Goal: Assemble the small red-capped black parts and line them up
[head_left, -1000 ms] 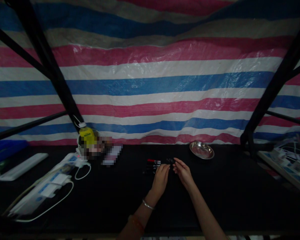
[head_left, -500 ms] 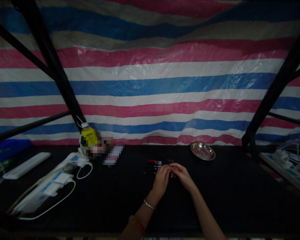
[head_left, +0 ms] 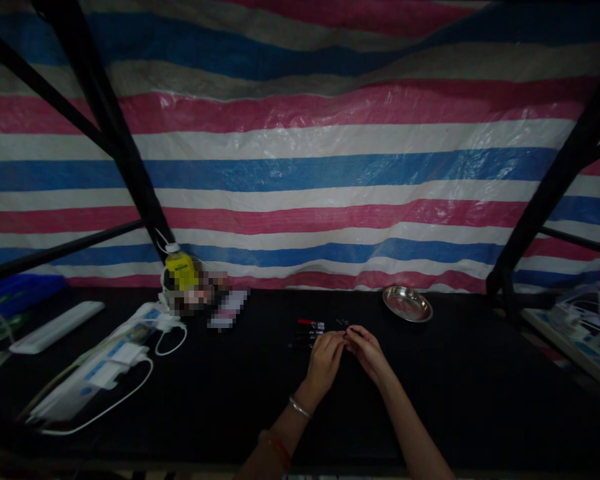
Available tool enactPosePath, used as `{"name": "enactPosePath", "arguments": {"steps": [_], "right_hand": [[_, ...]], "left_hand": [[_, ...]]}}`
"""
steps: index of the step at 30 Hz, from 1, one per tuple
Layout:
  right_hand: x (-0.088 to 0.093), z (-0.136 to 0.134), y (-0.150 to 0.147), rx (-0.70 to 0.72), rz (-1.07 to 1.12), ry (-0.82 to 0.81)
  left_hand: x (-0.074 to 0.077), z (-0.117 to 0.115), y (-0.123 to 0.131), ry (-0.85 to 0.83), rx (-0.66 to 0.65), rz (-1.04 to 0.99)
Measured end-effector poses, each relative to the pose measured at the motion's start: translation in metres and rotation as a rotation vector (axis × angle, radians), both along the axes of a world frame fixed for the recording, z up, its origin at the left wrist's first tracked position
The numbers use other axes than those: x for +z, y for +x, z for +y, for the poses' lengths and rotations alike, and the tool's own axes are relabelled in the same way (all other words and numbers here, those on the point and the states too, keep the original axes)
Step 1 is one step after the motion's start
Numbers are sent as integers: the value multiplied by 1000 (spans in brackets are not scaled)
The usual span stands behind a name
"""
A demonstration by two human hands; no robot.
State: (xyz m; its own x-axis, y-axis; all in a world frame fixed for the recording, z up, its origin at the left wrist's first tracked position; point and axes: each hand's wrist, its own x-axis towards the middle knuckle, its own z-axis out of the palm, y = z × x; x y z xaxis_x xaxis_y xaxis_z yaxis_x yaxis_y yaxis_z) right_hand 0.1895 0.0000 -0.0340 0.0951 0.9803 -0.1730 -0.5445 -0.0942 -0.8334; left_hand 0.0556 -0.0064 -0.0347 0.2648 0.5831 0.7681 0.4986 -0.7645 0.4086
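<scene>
My left hand (head_left: 324, 360) and my right hand (head_left: 367, 352) meet fingertip to fingertip over the black table (head_left: 220, 393), just in front of a small row of pens (head_left: 307, 332), one with a red cap. Both hands have their fingers curled into a pinch around a small dark piece that is too dim to make out. A few tiny dark parts (head_left: 342, 323) lie just beyond the fingertips. A bangle circles my left wrist.
A round metal dish (head_left: 407, 304) sits to the back right. A yellow bottle (head_left: 180, 272) stands at the back left beside white cables and power strips (head_left: 95, 373). A tray with wires (head_left: 580, 327) lies at the right edge. Black frame bars cross a striped tarp behind.
My right hand drew back from the small parts and closed in on my left hand; the fingertips now touch. The view shifted slightly.
</scene>
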Motion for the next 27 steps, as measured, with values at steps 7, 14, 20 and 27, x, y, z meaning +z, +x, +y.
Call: {"name": "enactPosePath", "arguments": {"steps": [7, 14, 20, 27], "right_hand": [[-1, 0, -3, 18, 55, -24], [-2, 2, -1, -1, 107, -65], [3, -3, -2, 72, 81, -46], [2, -2, -3, -2, 127, -78]], "left_hand": [[1, 0, 0, 57, -44, 10], [-2, 1, 0, 99, -67, 32], [0, -1, -1, 87, -90, 40], [5, -3, -1, 115, -58, 29]]}}
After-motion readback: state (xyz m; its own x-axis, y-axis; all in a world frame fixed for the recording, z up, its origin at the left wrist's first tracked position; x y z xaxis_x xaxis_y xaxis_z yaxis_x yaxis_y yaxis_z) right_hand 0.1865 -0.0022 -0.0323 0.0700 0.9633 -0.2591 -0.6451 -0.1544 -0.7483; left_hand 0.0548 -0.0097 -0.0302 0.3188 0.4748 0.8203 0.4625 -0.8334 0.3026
